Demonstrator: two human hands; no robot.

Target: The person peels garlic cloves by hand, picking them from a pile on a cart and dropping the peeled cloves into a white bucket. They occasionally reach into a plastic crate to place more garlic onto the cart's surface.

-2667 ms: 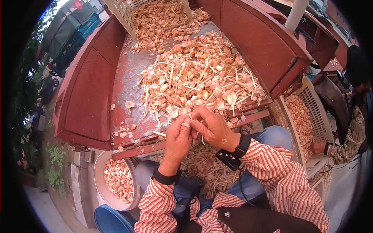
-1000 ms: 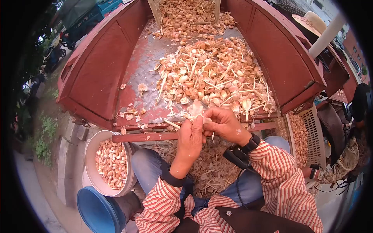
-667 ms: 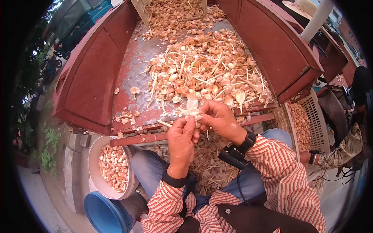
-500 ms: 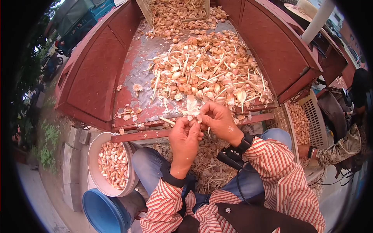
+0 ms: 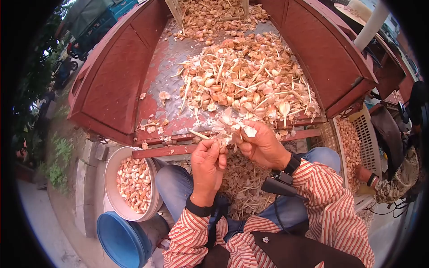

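My right hand (image 5: 262,146) is closed in a pinch on pale, papery garlic skin (image 5: 250,131) that sticks out past the thumb. Just to its left, my left hand (image 5: 207,164) has thumb and fingers pressed together; whatever lies between them is hidden. More thin garlic skin (image 5: 226,119) shows beyond the fingertips, at the cart's near edge. Behind the hands spreads a heap of garlic cloves (image 5: 250,96), mixed with dry stalks and loose skins. One short stalk (image 5: 199,134) lies on the edge beside my left hand.
A white bucket (image 5: 154,196) of cloves stands at the left above a blue bucket (image 5: 103,243). Red cart walls (image 5: 328,53) flank the heap. Skins (image 5: 243,192) litter the ground between my knees. At right, another person's hand (image 5: 364,174) is by a crate (image 5: 368,138) of cloves.
My hands have moved slightly apart, and the right one has turned, with skin now showing above its thumb. The camera view has shifted a little. The other person's hand has moved nearer the crate.
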